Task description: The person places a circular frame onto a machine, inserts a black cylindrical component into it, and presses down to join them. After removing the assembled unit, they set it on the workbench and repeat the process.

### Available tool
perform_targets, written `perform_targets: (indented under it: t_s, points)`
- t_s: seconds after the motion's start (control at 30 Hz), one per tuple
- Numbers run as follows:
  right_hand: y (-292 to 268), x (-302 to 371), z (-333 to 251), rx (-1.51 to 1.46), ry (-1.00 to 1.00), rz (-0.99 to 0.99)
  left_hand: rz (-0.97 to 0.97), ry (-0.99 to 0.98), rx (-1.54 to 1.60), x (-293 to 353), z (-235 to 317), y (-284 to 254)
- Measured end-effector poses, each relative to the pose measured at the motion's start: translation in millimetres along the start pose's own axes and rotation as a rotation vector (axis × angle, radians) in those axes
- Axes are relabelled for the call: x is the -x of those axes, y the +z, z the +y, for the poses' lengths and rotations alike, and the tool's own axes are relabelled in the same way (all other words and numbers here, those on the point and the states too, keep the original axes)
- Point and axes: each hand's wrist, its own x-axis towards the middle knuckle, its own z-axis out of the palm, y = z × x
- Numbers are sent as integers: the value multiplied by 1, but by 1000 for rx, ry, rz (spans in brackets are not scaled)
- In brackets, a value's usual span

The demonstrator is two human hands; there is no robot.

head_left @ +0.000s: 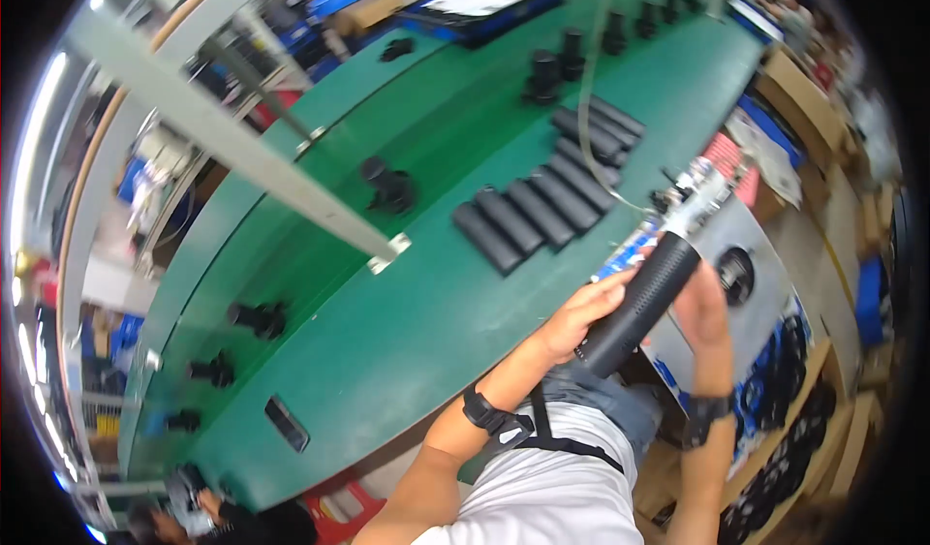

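A black tube with a finely perforated side [641, 303] is tilted in front of me, its upper end pointing away to the right. My left hand [584, 314] is closed round its left side, the thumb lying along it. Against the tube's right side is my right hand [703, 305], blurred, its fingers hidden behind the tube. A silvery metal fixture [699, 204] stands just beyond the tube's far end. On the green workbench [387, 351] several similar black tubes [531, 211] lie side by side.
Dark upright parts [387, 186] stand along the green belt. A phone [287, 423] lies on the bench near a metal post [291, 182]. To my right are a grey board with a round black part [733, 276] and a carton of black parts [790, 448]. Another person [232, 521] sits lower left.
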Motion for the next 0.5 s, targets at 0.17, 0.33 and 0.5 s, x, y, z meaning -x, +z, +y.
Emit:
perform_targets:
  t_s: [0.17, 0.33, 0.5]
  points:
    - [-34, 38, -16, -47, -242, 309, -144, -300, 386, -42, -29, 29]
    - [-36, 75, -40, 173, -184, 732, -29, -241, -74, -50, -55, 41]
    - [-46, 91, -50, -1, -370, 427, -47, -761, 487, -66, -81, 48]
